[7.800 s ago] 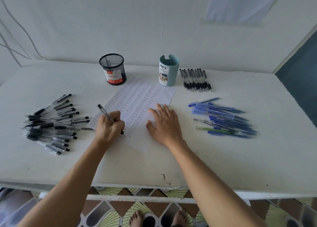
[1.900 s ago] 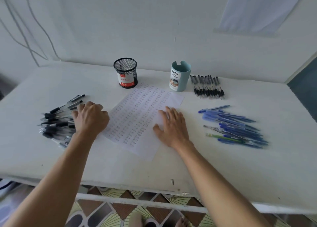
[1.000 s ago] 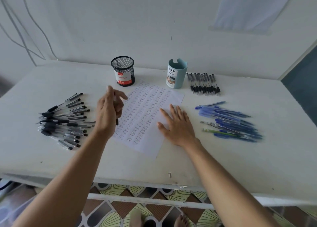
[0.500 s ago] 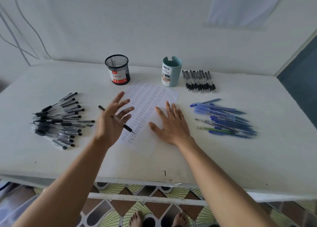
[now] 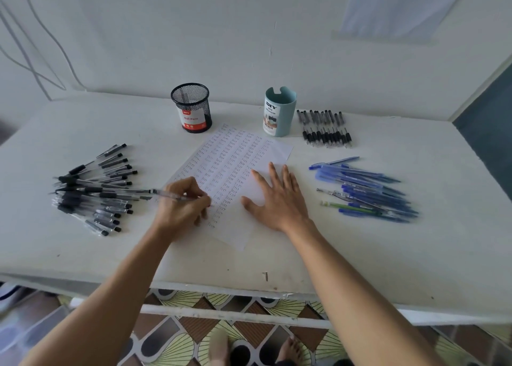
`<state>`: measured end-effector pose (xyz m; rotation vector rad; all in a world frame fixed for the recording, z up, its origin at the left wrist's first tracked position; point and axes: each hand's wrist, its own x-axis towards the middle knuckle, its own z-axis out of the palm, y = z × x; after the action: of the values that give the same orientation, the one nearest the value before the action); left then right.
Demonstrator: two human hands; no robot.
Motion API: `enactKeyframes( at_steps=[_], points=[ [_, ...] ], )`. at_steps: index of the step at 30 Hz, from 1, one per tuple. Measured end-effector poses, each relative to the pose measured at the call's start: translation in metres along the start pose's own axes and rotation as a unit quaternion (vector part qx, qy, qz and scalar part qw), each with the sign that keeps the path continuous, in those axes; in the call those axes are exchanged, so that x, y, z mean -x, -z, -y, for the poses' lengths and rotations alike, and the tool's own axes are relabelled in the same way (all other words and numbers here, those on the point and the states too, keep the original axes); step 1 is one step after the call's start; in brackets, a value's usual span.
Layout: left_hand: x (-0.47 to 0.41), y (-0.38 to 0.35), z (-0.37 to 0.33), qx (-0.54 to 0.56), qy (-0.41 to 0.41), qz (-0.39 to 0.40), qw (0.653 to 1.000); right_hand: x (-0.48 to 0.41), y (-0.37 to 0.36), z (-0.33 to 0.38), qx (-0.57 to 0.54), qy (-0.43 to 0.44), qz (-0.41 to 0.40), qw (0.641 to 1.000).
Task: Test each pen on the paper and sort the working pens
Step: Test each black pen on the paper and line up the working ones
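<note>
My left hand [image 5: 182, 205] grips a clear black pen [image 5: 166, 194], its tip down on the left part of the paper [image 5: 230, 155]. The sheet is covered with rows of small written words. My right hand [image 5: 279, 196] lies flat on the paper's right side, fingers spread. A heap of black pens [image 5: 94, 188] lies to the left of my left hand. Blue pens [image 5: 365, 191] are piled to the right. A neat row of black pens [image 5: 324, 128] lies at the back right.
A black mesh pen cup [image 5: 191, 108] and a teal desk organizer cup [image 5: 279, 112] stand behind the paper, near the wall. The white table's front edge [image 5: 249, 291] runs just below my forearms, with patterned floor tiles and feet under it.
My left hand took a black pen from the left heap, turned it in its fingers above the sheet, then came down into a writing grip on the paper. My right hand stayed flat.
</note>
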<state>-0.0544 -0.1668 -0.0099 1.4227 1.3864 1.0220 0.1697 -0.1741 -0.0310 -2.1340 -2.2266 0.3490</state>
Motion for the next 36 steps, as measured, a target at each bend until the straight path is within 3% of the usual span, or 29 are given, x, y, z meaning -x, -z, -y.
enactKeyframes(
  at_steps=[15, 36],
  points=[
    [0.004, 0.001, 0.004, -0.133, -0.061, -0.001, 0.989, -0.001, -0.003, 0.0, -0.008, -0.002, -0.01, 1.0],
    [0.0, 0.001, 0.014, -0.143, -0.064, 0.012, 0.988, 0.0, -0.002, 0.001, -0.015, -0.003, -0.017, 1.0]
  ],
)
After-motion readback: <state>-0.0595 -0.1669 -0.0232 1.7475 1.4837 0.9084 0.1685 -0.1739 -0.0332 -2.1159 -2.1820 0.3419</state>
